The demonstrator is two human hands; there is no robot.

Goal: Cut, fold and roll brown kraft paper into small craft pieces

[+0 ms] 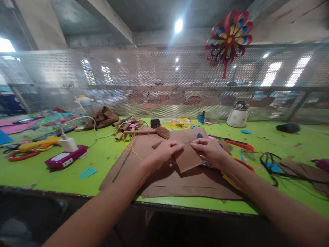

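A small square of brown paper (188, 158) hangs between my two hands above a large brown sheet (164, 187) on the green table. My left hand (164, 151) pinches its upper left corner, and my right hand (211, 150) pinches the upper right one. Just behind my left hand lies a rolled brown paper tube (138, 131) with a pleated fan (162, 131) at its end. Yellow threads (134, 147) trail over the sheet's left part.
On the left are a purple power strip (67, 158) and a yellow glue gun (42, 143). Red-handled scissors (240, 144) and dark cords (269, 164) lie to the right. A white bottle (238, 115) stands behind, before a perforated screen (154, 79).
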